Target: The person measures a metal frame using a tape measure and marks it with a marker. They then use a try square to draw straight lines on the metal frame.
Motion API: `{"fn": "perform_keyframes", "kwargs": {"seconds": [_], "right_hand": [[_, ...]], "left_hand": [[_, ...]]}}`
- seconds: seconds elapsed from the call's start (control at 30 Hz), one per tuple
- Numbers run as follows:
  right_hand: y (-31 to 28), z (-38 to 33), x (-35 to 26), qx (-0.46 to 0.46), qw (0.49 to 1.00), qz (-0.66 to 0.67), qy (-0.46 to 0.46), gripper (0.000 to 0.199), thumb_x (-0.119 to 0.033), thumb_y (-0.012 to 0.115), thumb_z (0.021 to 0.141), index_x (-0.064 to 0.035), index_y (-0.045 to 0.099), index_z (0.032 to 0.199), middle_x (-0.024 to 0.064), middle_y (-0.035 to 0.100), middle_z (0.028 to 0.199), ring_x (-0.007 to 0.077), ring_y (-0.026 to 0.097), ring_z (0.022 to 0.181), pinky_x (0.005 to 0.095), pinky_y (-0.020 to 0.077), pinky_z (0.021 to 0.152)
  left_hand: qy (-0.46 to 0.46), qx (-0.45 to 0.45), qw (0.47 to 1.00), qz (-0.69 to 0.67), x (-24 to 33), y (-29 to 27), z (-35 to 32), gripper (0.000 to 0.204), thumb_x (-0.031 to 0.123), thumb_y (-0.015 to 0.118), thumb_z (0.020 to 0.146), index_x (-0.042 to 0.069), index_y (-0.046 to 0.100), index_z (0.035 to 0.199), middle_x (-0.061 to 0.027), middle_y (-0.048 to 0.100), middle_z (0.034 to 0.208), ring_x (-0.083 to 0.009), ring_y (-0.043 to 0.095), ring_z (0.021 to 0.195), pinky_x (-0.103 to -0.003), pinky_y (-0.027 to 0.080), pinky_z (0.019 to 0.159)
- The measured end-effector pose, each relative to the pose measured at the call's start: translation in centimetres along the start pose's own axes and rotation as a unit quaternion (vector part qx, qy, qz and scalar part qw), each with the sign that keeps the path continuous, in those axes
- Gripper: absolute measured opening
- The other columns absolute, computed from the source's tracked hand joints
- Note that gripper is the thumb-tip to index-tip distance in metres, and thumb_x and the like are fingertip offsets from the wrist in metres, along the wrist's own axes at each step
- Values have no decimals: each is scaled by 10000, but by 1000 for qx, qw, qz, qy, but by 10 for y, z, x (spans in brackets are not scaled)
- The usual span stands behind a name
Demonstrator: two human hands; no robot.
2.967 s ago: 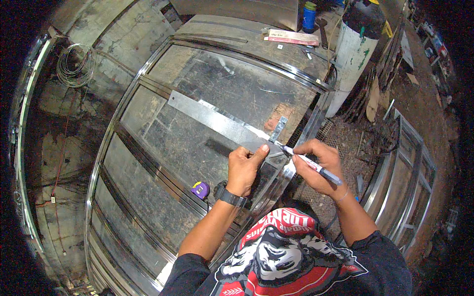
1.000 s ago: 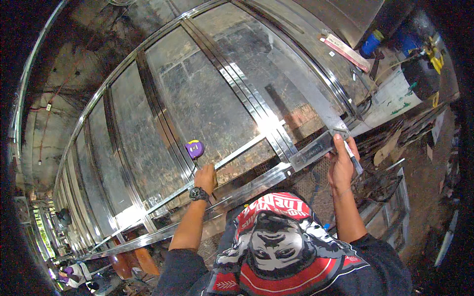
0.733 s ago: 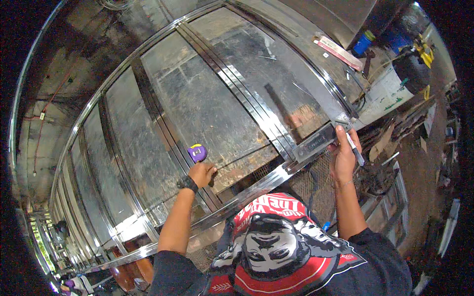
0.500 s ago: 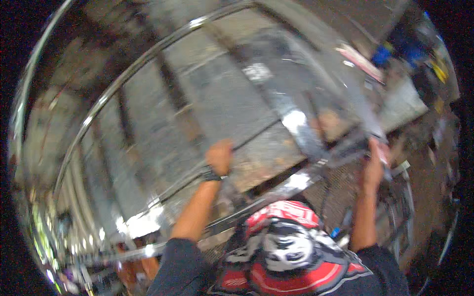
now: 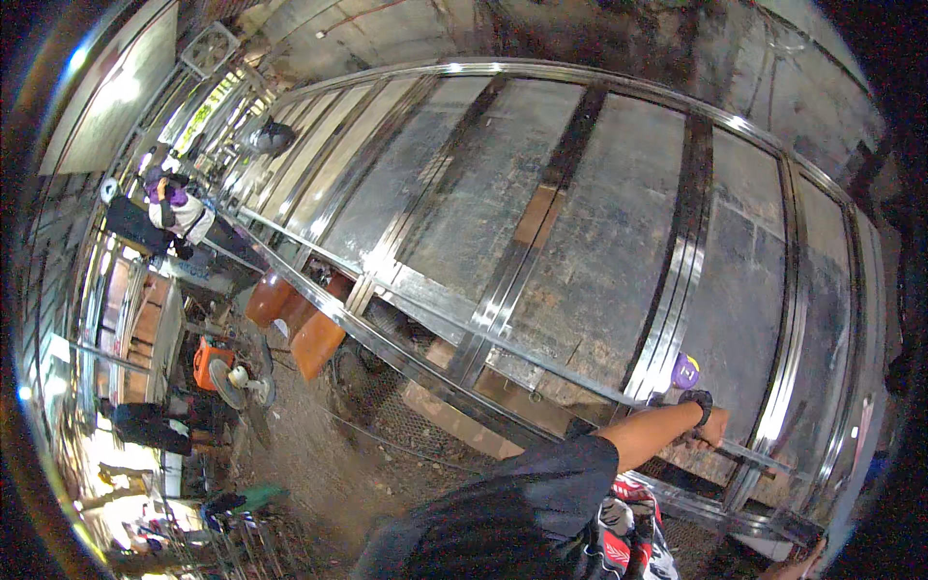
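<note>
A large stainless steel frame [image 5: 590, 242] of rails and sheet panels lies flat in front of me. My left arm, in a dark sleeve, reaches out across it. My left hand [image 5: 713, 432], with a black watch on the wrist, is curled over a thin steel rail [image 5: 541, 365] near the frame's front edge. A small purple tape measure [image 5: 685, 371] sits on the frame just beyond that hand. Only a sliver of my right hand [image 5: 798, 565] shows at the lower right rim, close to the frame's edge; what it holds is hidden.
A person in a purple and white top [image 5: 176, 207] works at the far left by the frame's end. An orange fan-like machine [image 5: 220, 369] and brown curved pieces [image 5: 295, 321] stand on the dirt floor [image 5: 319, 454]. Wire mesh lies under the frame.
The view has swung to the left, bringing the long end of the frame and the workshop into sight. My left hand stays on the rail beside the purple tape measure. My right hand has slid to the picture's rim.
</note>
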State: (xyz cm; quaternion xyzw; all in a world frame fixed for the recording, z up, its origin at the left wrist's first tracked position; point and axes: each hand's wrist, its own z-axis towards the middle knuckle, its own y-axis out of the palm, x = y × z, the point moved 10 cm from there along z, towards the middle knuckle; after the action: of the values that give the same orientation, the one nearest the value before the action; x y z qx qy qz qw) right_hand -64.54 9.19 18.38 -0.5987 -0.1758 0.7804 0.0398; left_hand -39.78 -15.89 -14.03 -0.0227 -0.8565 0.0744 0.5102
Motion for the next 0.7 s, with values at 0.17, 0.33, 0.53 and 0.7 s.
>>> {"fn": "perform_keyframes", "kwargs": {"seconds": [0.17, 0.33, 0.53, 0.7], "right_hand": [[14, 36, 19, -62, 994, 66, 61, 505, -378, 591, 999, -68, 587, 1397, 162, 573, 1386, 318, 553, 1236, 502, 470, 1014], [81, -14, -51, -153, 954, -213, -145, 418, -397, 587, 1010, -63, 665, 1249, 79, 662, 1180, 200, 594, 1071, 370, 469, 957], [121, 56, 73, -95, 964, 195, 153, 422, -370, 800, 899, -146, 654, 1226, -20, 683, 1109, 129, 600, 960, 323, 448, 752], [149, 101, 109, -119, 957, 212, 159, 290, -329, 785, 920, -149, 696, 1129, -36, 692, 1018, 107, 621, 920, 302, 456, 709]], "left_hand": [[1, 35, 994, -108, -19, -13, 23, 336, 319, 584, 1004, 35, 761, 976, -128, 741, 859, -259, 681, 645, -439, 554, 545], [-24, 99, 995, -15, -70, -19, 7, 491, 488, 567, 1003, 38, 763, 1018, -100, 734, 892, -232, 658, 749, -428, 553, 733], [-71, 172, 970, -158, -42, -25, -40, 293, 349, 713, 966, 61, 762, 939, 23, 581, 604, -103, 491, 515, -301, 391, 488], [-86, 242, 965, -61, -28, -34, -45, 326, 340, 674, 988, 42, 741, 873, 15, 567, 578, -103, 473, 473, -318, 364, 452]]}}
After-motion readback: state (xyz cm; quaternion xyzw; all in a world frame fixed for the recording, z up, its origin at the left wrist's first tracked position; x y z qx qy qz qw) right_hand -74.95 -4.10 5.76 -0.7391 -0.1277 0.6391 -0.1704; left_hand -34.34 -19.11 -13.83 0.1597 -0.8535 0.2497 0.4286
